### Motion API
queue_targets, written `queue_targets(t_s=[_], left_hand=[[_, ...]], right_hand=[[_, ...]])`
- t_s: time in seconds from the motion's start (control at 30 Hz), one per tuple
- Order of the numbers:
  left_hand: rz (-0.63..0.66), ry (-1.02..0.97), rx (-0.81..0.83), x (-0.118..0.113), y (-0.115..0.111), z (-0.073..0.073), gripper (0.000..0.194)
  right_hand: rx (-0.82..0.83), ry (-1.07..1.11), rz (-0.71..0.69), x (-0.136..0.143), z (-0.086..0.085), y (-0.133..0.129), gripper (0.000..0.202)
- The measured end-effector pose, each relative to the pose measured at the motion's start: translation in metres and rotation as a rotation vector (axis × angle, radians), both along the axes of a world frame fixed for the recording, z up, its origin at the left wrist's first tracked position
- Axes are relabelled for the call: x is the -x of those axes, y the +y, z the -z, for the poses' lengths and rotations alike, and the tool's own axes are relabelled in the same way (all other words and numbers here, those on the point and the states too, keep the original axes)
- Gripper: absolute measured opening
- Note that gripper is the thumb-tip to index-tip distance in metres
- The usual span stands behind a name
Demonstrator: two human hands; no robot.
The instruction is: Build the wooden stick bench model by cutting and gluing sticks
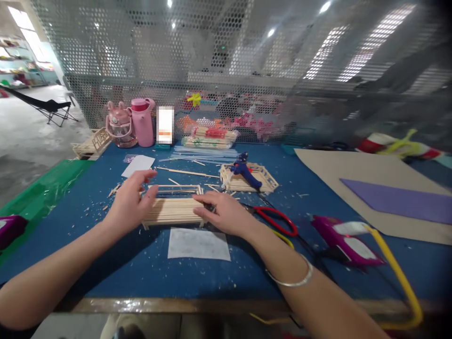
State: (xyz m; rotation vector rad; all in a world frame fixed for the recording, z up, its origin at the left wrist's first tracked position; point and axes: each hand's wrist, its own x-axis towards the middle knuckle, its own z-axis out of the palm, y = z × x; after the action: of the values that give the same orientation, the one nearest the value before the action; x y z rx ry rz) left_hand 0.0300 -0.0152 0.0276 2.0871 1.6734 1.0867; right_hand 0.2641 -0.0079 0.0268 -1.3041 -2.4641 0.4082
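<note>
A small bench-like model of pale wooden sticks stands on the blue table in front of me. My left hand is at its left end, fingers raised and apart, the thumb close to the slats; whether it touches them is unclear. My right hand has thumb and fingers around the model's right end, with a dark gap between them that I cannot make out. A white rectangular sheet lies just in front of the model. Behind it to the right, a blue glue gun rests on a second stick frame.
A tool with red and yellow handles lies by my right wrist. Farther right are a magenta device with a yellow strip, brown board and a purple sheet. Pink bottles and bagged sticks stand along the mesh panel.
</note>
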Motion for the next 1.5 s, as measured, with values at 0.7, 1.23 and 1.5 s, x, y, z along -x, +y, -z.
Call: queue_targets(t_s=[0.7, 1.23, 1.5], left_hand=[[0.247, 0.445, 0.249, -0.048, 0.004, -0.003, 0.040], [0.204, 0.522, 0.281, -0.049, 0.005, -0.003, 0.040], [0.191, 0.559, 0.290, -0.051, 0.005, -0.004, 0.041]], right_hand=[[0.026, 0.117, 0.044, -0.022, -0.006, 0.009, 0.024], [0.168, 0.216, 0.149, -0.015, 0.004, 0.013, 0.021], [0.183, 0.194, 0.092, -0.019, 0.003, 0.014, 0.020]])
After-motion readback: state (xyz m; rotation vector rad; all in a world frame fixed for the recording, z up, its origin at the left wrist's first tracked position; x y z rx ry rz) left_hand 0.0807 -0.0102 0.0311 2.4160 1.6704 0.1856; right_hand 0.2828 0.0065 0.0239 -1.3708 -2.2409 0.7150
